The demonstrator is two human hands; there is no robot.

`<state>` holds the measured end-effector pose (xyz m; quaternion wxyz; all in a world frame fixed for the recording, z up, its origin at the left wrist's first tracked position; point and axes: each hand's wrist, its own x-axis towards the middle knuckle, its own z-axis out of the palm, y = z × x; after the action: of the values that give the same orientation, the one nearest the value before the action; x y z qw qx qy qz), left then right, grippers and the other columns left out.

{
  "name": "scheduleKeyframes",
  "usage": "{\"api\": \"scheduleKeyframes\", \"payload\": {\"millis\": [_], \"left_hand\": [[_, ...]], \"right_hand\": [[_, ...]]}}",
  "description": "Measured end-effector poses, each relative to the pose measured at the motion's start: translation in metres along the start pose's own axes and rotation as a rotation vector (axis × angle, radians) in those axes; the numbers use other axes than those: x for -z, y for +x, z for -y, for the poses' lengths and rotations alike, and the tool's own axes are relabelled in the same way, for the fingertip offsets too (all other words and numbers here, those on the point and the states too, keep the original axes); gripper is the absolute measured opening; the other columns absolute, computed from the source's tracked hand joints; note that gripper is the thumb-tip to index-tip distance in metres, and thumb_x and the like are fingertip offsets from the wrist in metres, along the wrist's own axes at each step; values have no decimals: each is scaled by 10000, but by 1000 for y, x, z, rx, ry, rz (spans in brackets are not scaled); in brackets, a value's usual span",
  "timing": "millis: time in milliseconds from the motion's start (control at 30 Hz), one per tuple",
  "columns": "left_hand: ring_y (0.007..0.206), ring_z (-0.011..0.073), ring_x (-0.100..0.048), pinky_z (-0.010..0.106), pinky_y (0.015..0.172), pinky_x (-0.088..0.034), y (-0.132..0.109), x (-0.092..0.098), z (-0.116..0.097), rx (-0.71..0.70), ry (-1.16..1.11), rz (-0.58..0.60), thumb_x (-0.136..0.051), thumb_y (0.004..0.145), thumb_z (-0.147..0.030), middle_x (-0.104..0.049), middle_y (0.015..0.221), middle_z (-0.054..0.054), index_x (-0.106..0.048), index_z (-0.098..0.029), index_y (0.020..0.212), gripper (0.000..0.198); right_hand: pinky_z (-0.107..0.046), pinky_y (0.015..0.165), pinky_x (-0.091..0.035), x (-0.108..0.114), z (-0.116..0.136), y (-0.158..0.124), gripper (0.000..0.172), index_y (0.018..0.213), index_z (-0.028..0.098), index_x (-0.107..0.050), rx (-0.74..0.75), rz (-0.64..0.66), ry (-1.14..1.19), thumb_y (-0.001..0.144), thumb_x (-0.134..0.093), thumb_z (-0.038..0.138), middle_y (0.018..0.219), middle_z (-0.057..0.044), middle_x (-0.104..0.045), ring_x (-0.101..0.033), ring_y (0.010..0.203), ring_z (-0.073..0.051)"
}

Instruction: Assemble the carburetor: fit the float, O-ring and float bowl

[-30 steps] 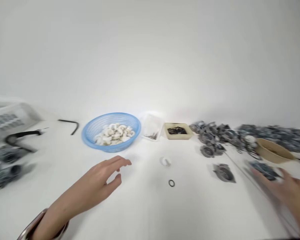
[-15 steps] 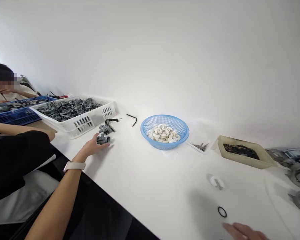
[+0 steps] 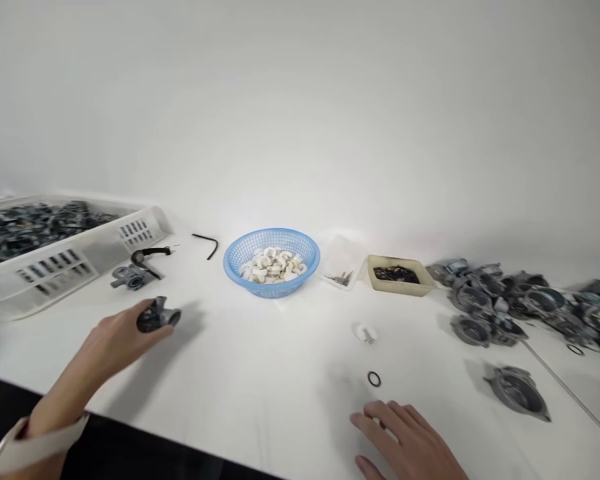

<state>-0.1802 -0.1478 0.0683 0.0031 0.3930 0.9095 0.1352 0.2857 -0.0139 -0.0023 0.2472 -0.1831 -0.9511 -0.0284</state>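
Note:
My left hand (image 3: pixel 117 337) is closed around a grey metal casting with short tube ends (image 3: pixel 159 316), lifted over the white table. Behind it lies a similar grey casting (image 3: pixel 130 277) beside a black bent part (image 3: pixel 150 257). My right hand (image 3: pixel 405 437) hovers at the lower edge with fingers apart and nothing in them. Just beyond its fingertips is a black O-ring (image 3: pixel 374 379). Farther back sits a white C-shaped piece (image 3: pixel 364 332) with small metal pins by it. A single grey ring-shaped housing (image 3: pixel 519 391) rests to the right of that hand.
A white crate (image 3: pixel 95 250) of grey castings stands left. Along the wall are a black hex key (image 3: pixel 209 239), a blue basket (image 3: pixel 233 267) of white C-shaped pieces, a clear tray (image 3: pixel 337 257) with pins and a cream tray (image 3: pixel 405 288) of black rings. Grey housings (image 3: pixel 475 300) pile up right.
My left hand has picked up the casting and brought it away from the other one, toward me. My right hand has come further into view. The camera has turned right.

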Motion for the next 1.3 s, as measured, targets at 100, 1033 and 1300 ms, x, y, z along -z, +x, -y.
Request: {"api": "scheduleKeyframes", "payload": {"millis": [100,1033,1300], "left_hand": [[1010,317,-676,395,894,-528,-23,-22,-65,-198,-400,221,-666,772,-459,-723,1112,69,-556,-192,1308,609],[1019,236,-630,353,861,-501,-19,-118,-219,-766,-641,423,-688,867,-395,-649,1174,24,-584,-301,1232,392],[1045,266,-644,356,857,-521,-16,-118,-216,-802,-599,401,-661,879,-422,-683,1161,27,-591,-303,1218,366]], "right_hand": [[-371,812,-571,4,10,16,498,1366,253,-549,-26,-18,8,903,-661,399,1200,-87,-716,-722,979,-267],[-262,629,-478,-52,-67,104,368,922,189,-683,-813,69,1212,788,-789,515,826,4,-667,-603,710,-152],[-316,789,-548,-26,-68,103,332,1099,231,-728,-741,126,1012,850,-734,451,1045,-28,-731,-665,879,-198]]}}
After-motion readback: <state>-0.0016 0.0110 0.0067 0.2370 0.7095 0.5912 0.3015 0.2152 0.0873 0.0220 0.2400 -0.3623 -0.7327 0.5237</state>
